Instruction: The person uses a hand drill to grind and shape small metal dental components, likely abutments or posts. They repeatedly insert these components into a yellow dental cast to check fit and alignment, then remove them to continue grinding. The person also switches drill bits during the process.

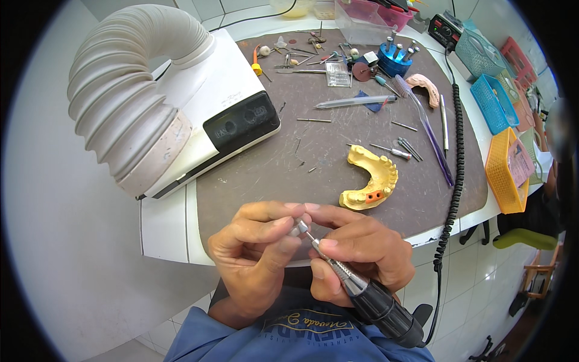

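Note:
My left hand (250, 241) is closed, pinching a small silvery metal piece (298, 228), perhaps a dental crown, between thumb and fingertips. A black and silver rotary handpiece (386, 311) lies slanted in my right hand (365, 247), gripped near its slim front end. Its thin tip touches or almost touches the metal piece; the exact contact is too small to tell. My two index fingertips meet just above it. Beyond my right hand, a yellow dental arch model (386, 175) with an orange-red section rests on the brown mat (259, 181).
At left stands a white box unit (199, 114) with a thick ribbed hose (120, 90). Burs, a pen (356, 102), a purple toothbrush (427, 123), a pink arch (424, 89) and a blue bur stand (395, 60) lie farther back. A coiled black cord (456, 181) and plastic baskets (505, 172) line the right.

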`<state>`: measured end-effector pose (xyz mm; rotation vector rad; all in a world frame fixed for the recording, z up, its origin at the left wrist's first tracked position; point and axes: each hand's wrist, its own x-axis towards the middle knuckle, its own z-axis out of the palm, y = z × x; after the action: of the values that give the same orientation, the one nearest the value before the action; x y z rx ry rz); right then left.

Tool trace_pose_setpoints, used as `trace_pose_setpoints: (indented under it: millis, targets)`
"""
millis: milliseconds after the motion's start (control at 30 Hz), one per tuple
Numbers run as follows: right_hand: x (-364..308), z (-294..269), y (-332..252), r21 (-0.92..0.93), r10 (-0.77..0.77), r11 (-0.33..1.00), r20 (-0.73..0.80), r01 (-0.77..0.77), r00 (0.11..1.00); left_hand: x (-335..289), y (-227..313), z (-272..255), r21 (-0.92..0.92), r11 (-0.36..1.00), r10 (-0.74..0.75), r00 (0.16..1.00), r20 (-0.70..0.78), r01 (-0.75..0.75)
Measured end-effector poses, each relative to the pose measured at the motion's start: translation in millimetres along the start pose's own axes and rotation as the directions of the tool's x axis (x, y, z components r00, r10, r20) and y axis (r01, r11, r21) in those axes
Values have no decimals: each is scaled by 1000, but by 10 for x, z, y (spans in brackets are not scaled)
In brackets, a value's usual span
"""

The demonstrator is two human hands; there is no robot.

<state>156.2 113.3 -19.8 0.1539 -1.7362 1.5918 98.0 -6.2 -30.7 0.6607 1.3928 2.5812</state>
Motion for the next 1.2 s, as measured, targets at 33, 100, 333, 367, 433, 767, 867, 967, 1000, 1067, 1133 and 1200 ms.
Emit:
trace_pose_setpoints:
  millis: [33, 100, 333, 367, 433, 767, 867, 967, 1000, 1067, 1133, 1200]
  targets:
    - [1, -2, -2, 0, -1, 1000, 10, 1, 1000, -1, -2, -4, 3, 1000, 3, 1000, 2, -3]
    - [-8, 0, 5, -4, 15, 1000, -9, -15, 1000, 1, -10, -16, 7, 1000, 10, 1000, 8, -10]
    - [1, 3, -1, 0, -14, 1000, -2, 14, 1000, 7, -4, -1, -10, 1000, -1, 1000, 7, 1]
    - [4, 8, 0, -14, -15, 1000, -11, 15, 1000, 7, -8, -5, -9, 1000, 0, 1000, 10, 0]
    - [16, 22, 6, -39, -17, 999, -27, 16, 999, 6, -3, -8, -8, 1000, -4, 1000, 7, 4]
    - [22, 20, 21, -4, -46, 999, -41, 46, 998, 33, -12, -40, -96, 995, -21, 999, 46, 25]
    - [-1, 15, 34, 12, -40, 999, -28, 40, 999, 32, -18, -64, -125, 992, -16, 998, 65, 25]
    - [5, 25, 42, -4, -56, 998, -30, 55, 998, 32, -5, -70, -140, 989, -38, 997, 60, 46]
    - [8, 8, 40, -20, -70, 997, -2, 70, 998, 31, -5, -70, -146, 988, -45, 997, 59, 53]
    - [6, -7, 33, -41, -73, 996, 19, 74, 997, 31, -7, -68, -147, 988, -44, 998, 55, 51]
    - [-4, -9, 24, -52, -51, 997, 3, 51, 999, 34, -6, -66, -151, 987, -45, 998, 53, 53]
    - [-15, 14, 48, -11, -48, 999, -27, 48, 998, 37, -5, -63, -160, 985, -50, 997, 55, 58]
